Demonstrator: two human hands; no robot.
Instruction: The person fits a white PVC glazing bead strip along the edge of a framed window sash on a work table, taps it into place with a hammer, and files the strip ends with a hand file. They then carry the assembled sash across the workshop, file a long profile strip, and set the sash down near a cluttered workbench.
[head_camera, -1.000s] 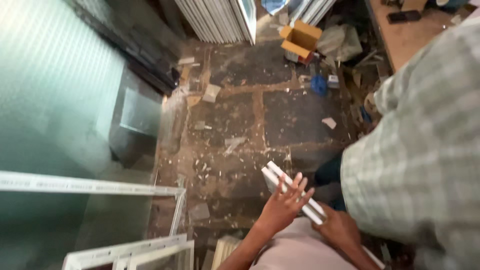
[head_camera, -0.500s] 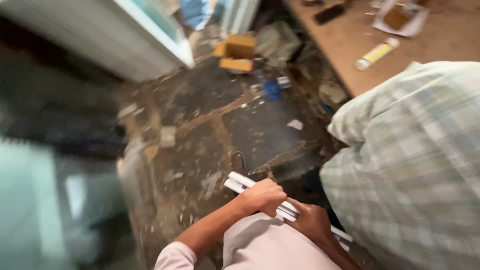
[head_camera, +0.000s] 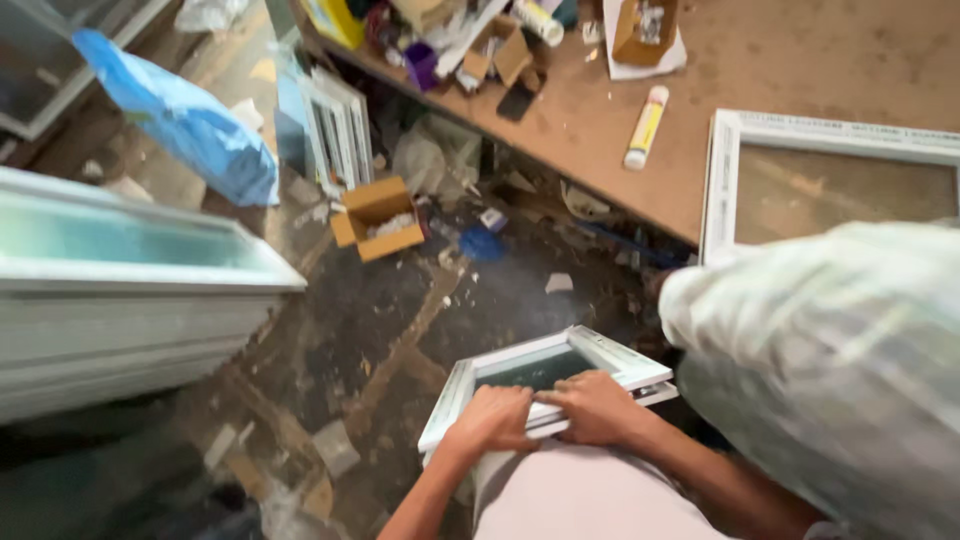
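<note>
**Window sash gripped at its near rail by both hands**

Window sash (head_camera: 545, 375), small, white-framed with dark glass, sits low in my view, just in front of the body and above the littered floor (head_camera: 330, 330). My left hand (head_camera: 492, 420) curls over the near rail, fingers folded down on the top face and pressed together. My right hand (head_camera: 598, 405) lies just beside it on the same rail, fingers laid flat across the white profile and closed on the edge. The two hands almost touch. I judge the double grip at one rail is there to keep the frame level and stop it twisting; the far corner tilts up and to the right.

A person in a pale checked shirt (head_camera: 830, 370) stands close on the right, blurred, hiding part of the bench edge.

The floor is dark and dirty, strewn with scraps, with an open cardboard box (head_camera: 378, 215) and a blue bag (head_camera: 185, 120) farther off. A brown workbench (head_camera: 780, 60) runs along the top right, bearing a sealant tube (head_camera: 646, 127), a larger white window frame (head_camera: 830, 165) and small clutter. Another long white frame (head_camera: 130, 290) with greenish glass stands at the left.
</note>
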